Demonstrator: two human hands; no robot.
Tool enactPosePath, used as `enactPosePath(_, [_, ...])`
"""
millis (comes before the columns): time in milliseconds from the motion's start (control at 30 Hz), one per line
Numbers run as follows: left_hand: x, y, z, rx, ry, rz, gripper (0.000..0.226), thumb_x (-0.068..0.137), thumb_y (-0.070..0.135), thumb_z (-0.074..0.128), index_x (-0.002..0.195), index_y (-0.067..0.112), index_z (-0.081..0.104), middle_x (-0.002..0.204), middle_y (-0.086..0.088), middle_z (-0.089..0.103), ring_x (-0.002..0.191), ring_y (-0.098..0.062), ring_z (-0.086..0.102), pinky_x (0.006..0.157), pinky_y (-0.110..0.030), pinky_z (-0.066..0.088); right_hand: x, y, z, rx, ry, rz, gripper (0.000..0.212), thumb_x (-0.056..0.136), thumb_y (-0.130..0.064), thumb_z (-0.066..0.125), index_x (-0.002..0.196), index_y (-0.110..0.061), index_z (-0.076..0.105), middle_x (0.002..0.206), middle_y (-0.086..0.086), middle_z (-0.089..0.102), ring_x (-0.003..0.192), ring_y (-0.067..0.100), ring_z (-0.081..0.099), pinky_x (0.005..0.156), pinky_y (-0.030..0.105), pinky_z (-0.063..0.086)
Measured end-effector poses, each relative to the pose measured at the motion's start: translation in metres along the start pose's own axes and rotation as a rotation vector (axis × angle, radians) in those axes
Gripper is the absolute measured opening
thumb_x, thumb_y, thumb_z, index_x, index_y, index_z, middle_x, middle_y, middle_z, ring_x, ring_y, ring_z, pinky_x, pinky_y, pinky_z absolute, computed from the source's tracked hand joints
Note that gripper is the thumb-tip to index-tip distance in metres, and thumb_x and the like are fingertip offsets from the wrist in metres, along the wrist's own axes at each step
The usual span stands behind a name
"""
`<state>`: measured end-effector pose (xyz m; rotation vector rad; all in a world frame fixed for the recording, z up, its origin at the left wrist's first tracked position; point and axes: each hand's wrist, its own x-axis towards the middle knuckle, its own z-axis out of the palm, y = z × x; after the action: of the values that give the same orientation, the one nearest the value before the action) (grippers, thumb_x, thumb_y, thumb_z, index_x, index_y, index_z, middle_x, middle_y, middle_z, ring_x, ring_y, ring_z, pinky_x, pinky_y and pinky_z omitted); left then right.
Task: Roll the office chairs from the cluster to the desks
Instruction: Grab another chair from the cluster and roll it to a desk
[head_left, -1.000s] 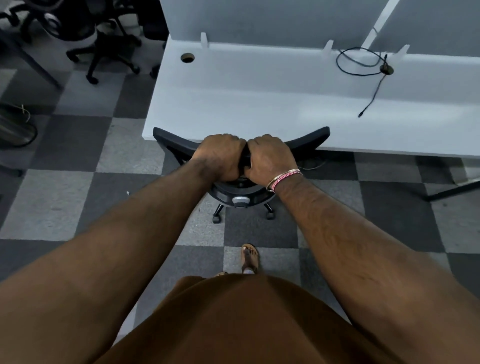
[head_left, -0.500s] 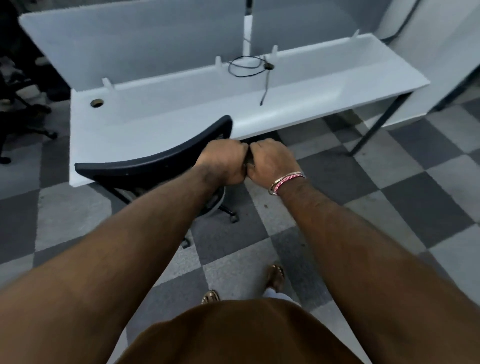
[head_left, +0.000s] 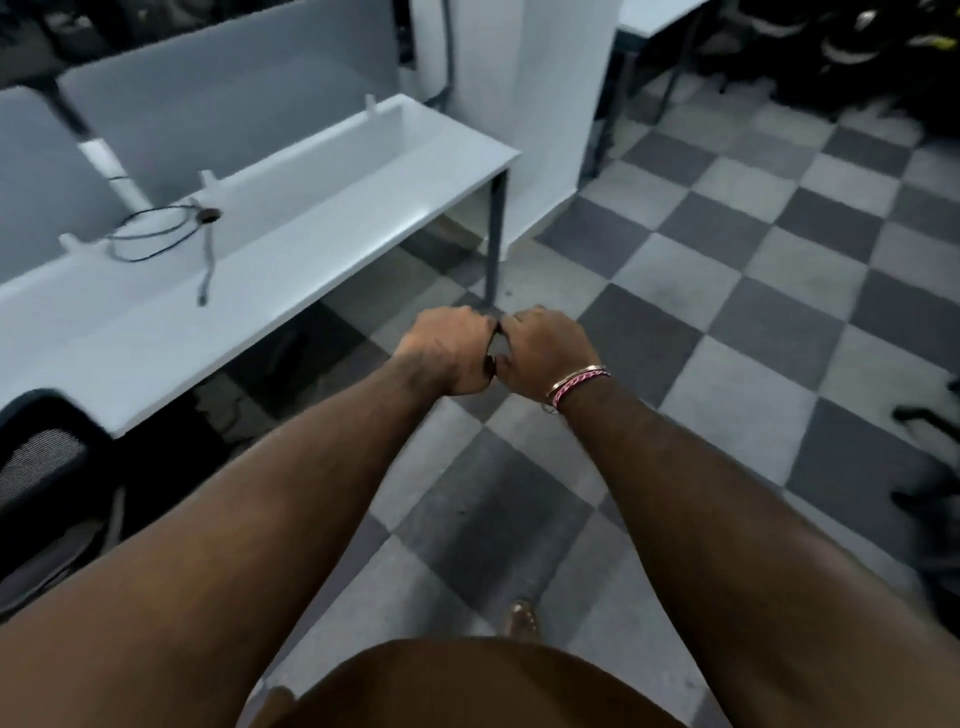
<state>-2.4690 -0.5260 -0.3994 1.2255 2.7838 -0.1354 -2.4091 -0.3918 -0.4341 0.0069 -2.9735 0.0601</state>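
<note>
A black mesh office chair (head_left: 44, 467) stands at the far left, pushed against the front edge of the white desk (head_left: 291, 244). My left hand (head_left: 449, 348) and my right hand (head_left: 543, 348) are held out in front of me over the checkered floor, both closed into fists and touching each other, with nothing in them. They are well to the right of the chair. A red and gold bracelet sits on my right wrist.
A black cable (head_left: 156, 234) lies coiled on the desk. A white pillar (head_left: 524, 104) stands behind the desk's right end. More dark chairs (head_left: 857, 47) are clustered at the top right, and black chair legs (head_left: 930, 457) reach in at the right edge.
My hands have let go of the chair's backrest. My view has swung right, so the chair and desk slid to the left and the pillar and far chairs came into view.
</note>
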Motion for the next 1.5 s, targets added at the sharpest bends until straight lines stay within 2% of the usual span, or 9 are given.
enactPosePath(133, [0.075, 0.077, -0.021, 0.002, 0.057, 0.117, 0.025, 0.093, 0.037, 0.061, 0.114, 0.024, 0.066, 0.099, -0.001, 0.070, 0.087, -0.024, 0.069, 0.074, -0.038, 0.060, -0.017, 0.103, -0.019, -0.012, 0.014, 0.123, 0.032, 0.081, -0.037, 0.061, 0.102, -0.013, 0.065, 0.100, 0.008, 0.069, 0.094, 0.031, 0.062, 0.073, 0.037, 0.047])
enactPosePath(333, [0.188, 0.159, -0.036, 0.075, 0.047, 0.277, 0.034, 0.087, 0.042, 0.064, 0.116, 0.025, 0.070, 0.098, 0.000, 0.071, 0.086, -0.024, 0.070, 0.071, -0.044, 0.062, -0.028, 0.225, -0.022, -0.030, 0.048, 0.294, 0.032, 0.081, -0.037, 0.065, 0.105, -0.015, 0.067, 0.100, 0.007, 0.071, 0.093, 0.031, 0.064, 0.072, 0.038, 0.049])
enactPosePath(467, [0.247, 0.186, -0.041, 0.085, 0.055, 0.358, 0.034, 0.090, 0.041, 0.064, 0.120, 0.025, 0.069, 0.106, -0.002, 0.072, 0.093, -0.027, 0.070, 0.073, -0.042, 0.061, -0.015, 0.280, -0.019, -0.051, 0.046, 0.362, 0.030, 0.080, -0.036, 0.068, 0.101, -0.014, 0.068, 0.095, 0.009, 0.071, 0.089, 0.034, 0.065, 0.069, 0.037, 0.049])
enactPosePath(600, [0.334, 0.210, -0.042, 0.075, 0.104, 0.454, 0.033, 0.092, 0.037, 0.064, 0.122, 0.023, 0.068, 0.109, -0.004, 0.072, 0.096, -0.028, 0.071, 0.066, -0.035, 0.047, 0.015, 0.351, -0.013, -0.095, 0.023, 0.441, 0.028, 0.078, -0.032, 0.072, 0.097, -0.012, 0.069, 0.089, 0.011, 0.071, 0.082, 0.036, 0.065, 0.065, 0.037, 0.049])
enactPosePath(700, [0.404, 0.224, -0.053, 0.053, 0.127, 0.529, 0.030, 0.093, 0.037, 0.065, 0.117, 0.020, 0.069, 0.109, -0.005, 0.072, 0.095, -0.028, 0.071, 0.069, -0.035, 0.048, 0.045, 0.406, -0.012, -0.139, 0.022, 0.485, 0.025, 0.074, -0.028, 0.075, 0.089, -0.009, 0.068, 0.081, 0.012, 0.069, 0.074, 0.037, 0.065, 0.059, 0.035, 0.044])
enactPosePath(900, [0.547, 0.249, -0.093, 0.077, 0.186, 0.662, 0.030, 0.094, 0.038, 0.064, 0.119, 0.022, 0.070, 0.103, -0.002, 0.071, 0.087, -0.022, 0.070, 0.062, -0.032, 0.047, 0.119, 0.514, -0.034, -0.172, 0.019, 0.607, 0.032, 0.085, -0.036, 0.062, 0.109, -0.015, 0.066, 0.102, 0.008, 0.070, 0.095, 0.032, 0.064, 0.073, 0.038, 0.048])
enactPosePath(1133, [0.679, 0.289, -0.115, 0.083, 0.192, 0.711, 0.028, 0.091, 0.036, 0.062, 0.115, 0.025, 0.072, 0.104, 0.001, 0.074, 0.089, -0.023, 0.071, 0.070, -0.035, 0.059, 0.171, 0.629, -0.032, -0.171, 0.041, 0.696, 0.032, 0.088, -0.036, 0.060, 0.112, -0.017, 0.066, 0.104, 0.005, 0.069, 0.099, 0.028, 0.063, 0.075, 0.036, 0.047])
enactPosePath(1400, [0.856, 0.375, -0.125, 0.134, 0.192, 0.735, 0.032, 0.097, 0.037, 0.061, 0.126, 0.027, 0.068, 0.105, 0.000, 0.073, 0.089, -0.022, 0.071, 0.065, -0.034, 0.052, 0.226, 0.820, -0.008, -0.214, 0.016, 0.711, 0.031, 0.087, -0.039, 0.059, 0.110, -0.021, 0.067, 0.097, 0.001, 0.071, 0.091, 0.024, 0.065, 0.070, 0.034, 0.047])
enactPosePath(1500, [0.921, 0.413, -0.143, 0.123, 0.181, 0.719, 0.032, 0.098, 0.038, 0.061, 0.129, 0.028, 0.067, 0.105, 0.001, 0.073, 0.088, -0.021, 0.070, 0.067, -0.035, 0.058, 0.246, 0.897, -0.012, -0.213, 0.019, 0.707, 0.030, 0.088, -0.040, 0.059, 0.109, -0.021, 0.068, 0.095, 0.001, 0.071, 0.089, 0.024, 0.065, 0.069, 0.033, 0.047])
